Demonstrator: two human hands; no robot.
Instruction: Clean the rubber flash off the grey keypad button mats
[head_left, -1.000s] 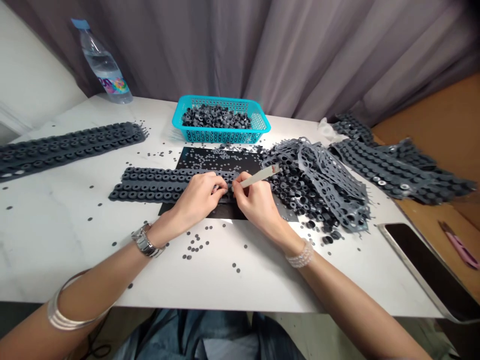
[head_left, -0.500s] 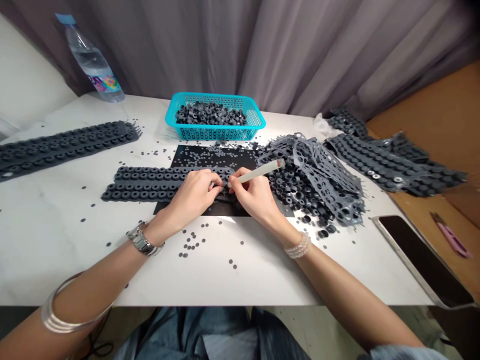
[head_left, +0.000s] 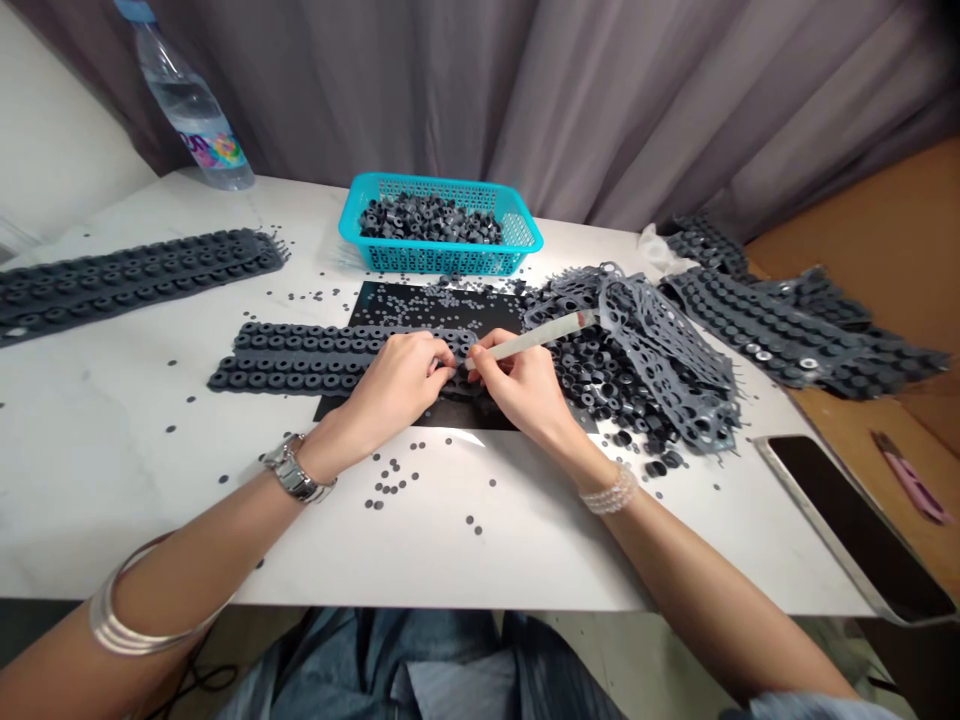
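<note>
A dark rubber sheet with rows of raised rings lies across a black mat. My left hand rests on its right part, thumb and fingers closed together; what they grip, if anything, is too small to name. Pinched in my right hand is a pale, pen-like stick, its tip down at the sheet's right end, beside my left fingertips. Just right of my right hand lies a pile of loose black rings with perforated grey sheet scraps over it.
Behind the mat stands a turquoise basket of small black parts. Another ringed sheet lies left, with more sheets at the right. A water bottle, a phone and a pink cutter are around. Small black discs are scattered about.
The whole view has shifted slightly, with most items a little further right in the picture. Both hands keep nearly the same pose at the sheet; the stick is still in my right hand.
</note>
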